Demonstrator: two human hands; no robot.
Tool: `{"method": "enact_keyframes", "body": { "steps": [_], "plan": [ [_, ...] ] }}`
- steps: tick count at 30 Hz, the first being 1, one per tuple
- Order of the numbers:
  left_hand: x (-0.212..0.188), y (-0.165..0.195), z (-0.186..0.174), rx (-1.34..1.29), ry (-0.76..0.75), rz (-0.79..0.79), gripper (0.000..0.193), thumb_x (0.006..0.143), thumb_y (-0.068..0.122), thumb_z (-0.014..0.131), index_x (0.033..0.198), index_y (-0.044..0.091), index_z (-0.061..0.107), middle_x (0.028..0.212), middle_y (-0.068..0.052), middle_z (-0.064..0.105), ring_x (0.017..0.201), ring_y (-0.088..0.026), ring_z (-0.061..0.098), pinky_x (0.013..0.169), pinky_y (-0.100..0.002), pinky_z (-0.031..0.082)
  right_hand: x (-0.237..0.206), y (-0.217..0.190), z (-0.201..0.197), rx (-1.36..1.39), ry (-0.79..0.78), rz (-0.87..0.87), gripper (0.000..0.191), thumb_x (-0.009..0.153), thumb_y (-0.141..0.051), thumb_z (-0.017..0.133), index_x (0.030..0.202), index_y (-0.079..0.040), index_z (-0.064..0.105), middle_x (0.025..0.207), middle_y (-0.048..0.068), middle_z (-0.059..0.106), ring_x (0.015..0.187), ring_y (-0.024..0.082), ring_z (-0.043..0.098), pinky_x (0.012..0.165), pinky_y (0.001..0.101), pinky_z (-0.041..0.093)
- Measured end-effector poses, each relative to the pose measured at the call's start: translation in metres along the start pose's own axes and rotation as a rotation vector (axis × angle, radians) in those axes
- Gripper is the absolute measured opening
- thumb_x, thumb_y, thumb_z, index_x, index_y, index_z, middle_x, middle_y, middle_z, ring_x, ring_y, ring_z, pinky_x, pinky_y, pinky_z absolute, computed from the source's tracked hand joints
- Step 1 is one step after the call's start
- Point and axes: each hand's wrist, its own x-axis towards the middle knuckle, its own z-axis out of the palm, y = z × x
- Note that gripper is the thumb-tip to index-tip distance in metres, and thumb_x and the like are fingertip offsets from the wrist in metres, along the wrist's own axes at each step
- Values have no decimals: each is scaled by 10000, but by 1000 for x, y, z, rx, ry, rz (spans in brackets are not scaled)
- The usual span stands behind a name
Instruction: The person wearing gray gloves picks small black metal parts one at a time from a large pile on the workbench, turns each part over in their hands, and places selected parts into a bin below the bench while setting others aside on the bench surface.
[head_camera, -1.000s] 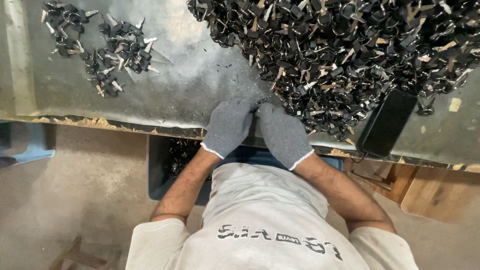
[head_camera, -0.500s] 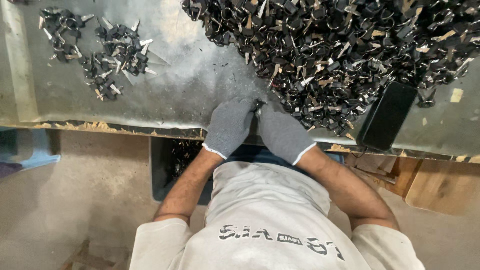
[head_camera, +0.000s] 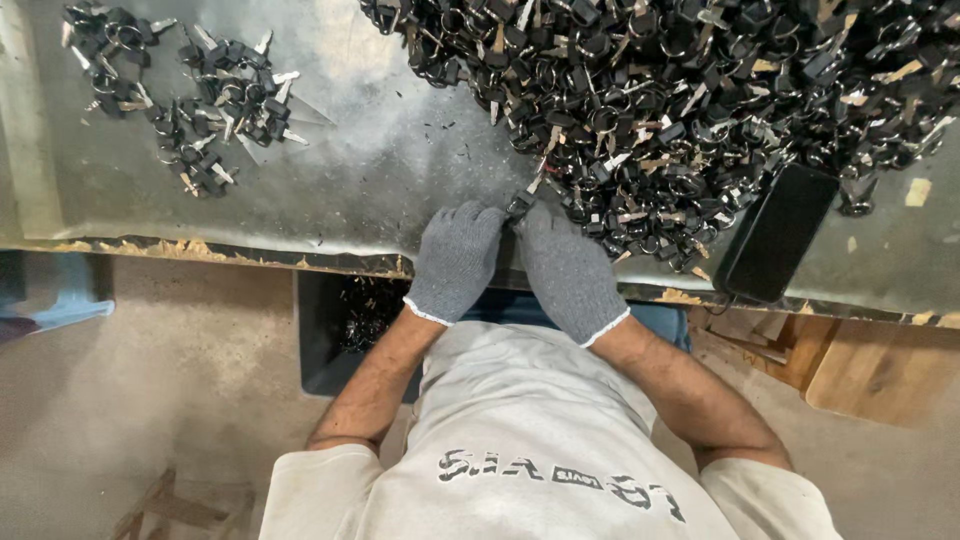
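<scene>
While a small cluster of keys (head_camera: 180, 100) is lying far left on the grey table (head_camera: 380, 170), the left hand (head_camera: 457, 262) and right hand (head_camera: 568, 272), gloved, are meeting fingertips together on one black key (head_camera: 520, 203). The big key heap (head_camera: 680, 110) is crowding in just beyond it, and a black phone (head_camera: 777, 232) is lying right.

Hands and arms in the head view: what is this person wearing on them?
Both the left hand and right hand wear grey knitted work gloves with a thin white edge at the cuff. The forearms are bare. Short sleeves of a pale grey T-shirt with dark printed lettering cover the upper arms.
</scene>
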Motion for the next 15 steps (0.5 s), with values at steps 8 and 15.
{"method": "enact_keyframes", "body": {
  "steps": [8,15],
  "plan": [
    [-1,-4,4,-15,-22,-6,152,905,80,640,1056,68,634,978,-140,639,915,-355,635,834,-465,501,-3,6,-3,88,31,-57,259,980,-185,618,1114,23,542,879,203,693,677,360,719,487,415,564],
    [-4,-4,5,4,-14,46,198,889,84,629,1086,65,639,967,-144,625,899,-348,628,827,-462,496,-1,-4,1,-188,-10,9,144,1068,-197,573,1034,-65,526,835,138,692,690,316,734,529,405,585]
  ]
}}
